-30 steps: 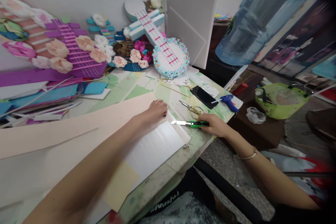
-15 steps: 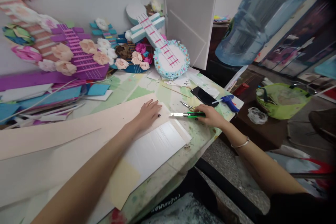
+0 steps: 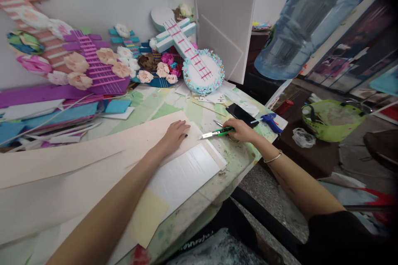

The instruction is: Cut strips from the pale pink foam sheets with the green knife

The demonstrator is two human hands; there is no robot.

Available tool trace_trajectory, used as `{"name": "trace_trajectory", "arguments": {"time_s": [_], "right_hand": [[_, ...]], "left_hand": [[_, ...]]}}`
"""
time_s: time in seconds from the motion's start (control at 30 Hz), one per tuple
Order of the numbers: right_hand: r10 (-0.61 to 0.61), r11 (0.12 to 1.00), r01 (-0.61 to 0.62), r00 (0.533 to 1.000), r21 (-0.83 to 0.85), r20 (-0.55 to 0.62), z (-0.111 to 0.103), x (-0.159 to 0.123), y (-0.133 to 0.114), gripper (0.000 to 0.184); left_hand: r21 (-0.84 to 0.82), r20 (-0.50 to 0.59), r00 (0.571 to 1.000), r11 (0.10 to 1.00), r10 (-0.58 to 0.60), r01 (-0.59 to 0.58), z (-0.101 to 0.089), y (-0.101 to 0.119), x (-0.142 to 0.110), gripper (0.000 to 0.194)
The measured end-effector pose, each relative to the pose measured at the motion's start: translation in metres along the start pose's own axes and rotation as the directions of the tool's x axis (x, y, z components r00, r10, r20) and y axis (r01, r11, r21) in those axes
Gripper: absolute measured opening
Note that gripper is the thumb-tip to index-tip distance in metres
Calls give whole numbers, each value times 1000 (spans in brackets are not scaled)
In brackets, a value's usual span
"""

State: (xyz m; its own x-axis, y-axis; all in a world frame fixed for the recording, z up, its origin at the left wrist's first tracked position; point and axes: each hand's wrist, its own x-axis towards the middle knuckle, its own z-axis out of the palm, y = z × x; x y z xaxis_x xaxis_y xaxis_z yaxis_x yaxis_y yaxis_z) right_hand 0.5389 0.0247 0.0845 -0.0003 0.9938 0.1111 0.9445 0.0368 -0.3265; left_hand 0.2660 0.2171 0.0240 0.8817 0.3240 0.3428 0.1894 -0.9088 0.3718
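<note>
My left hand [image 3: 175, 132] lies flat with fingers spread on a long pale peach foam sheet [image 3: 93, 153] spread over the table. My right hand [image 3: 241, 129] grips a green utility knife [image 3: 214, 133] whose extended blade points left toward the sheet's right end. A white ridged board [image 3: 186, 169] lies under the sheet's near corner. Scissors [image 3: 222, 126] sit just behind the knife, partly hidden by my right hand.
A black phone [image 3: 241, 114] and a blue glue gun [image 3: 270, 121] lie near the table's right edge. Foam guitars with paper flowers [image 3: 199, 66] crowd the back wall. A white board [image 3: 226, 20] stands upright. A big water bottle [image 3: 298, 25] and a green basket [image 3: 332, 118] are right.
My right hand has carried the knife up and back over the scissors, tilting the blade. My left hand opened from curled to flat and slid slightly left on the sheet.
</note>
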Motion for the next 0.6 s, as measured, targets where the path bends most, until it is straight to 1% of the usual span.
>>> {"name": "trace_trajectory", "arguments": {"time_s": [0.23, 0.43, 0.6], "right_hand": [[7, 1000, -7, 1000, -14, 8, -2, 1, 8, 30], [-6, 1000, 6, 1000, -22, 16, -2, 2, 3, 31], [-2, 1000, 2, 1000, -26, 9, -6, 3, 3, 29]], "left_hand": [[-47, -43, 999, 999, -8, 6, 2, 1, -2, 35], [-75, -50, 998, 997, -30, 26, -3, 6, -3, 34], [-90, -52, 998, 995, -44, 39, -5, 8, -3, 34]]}}
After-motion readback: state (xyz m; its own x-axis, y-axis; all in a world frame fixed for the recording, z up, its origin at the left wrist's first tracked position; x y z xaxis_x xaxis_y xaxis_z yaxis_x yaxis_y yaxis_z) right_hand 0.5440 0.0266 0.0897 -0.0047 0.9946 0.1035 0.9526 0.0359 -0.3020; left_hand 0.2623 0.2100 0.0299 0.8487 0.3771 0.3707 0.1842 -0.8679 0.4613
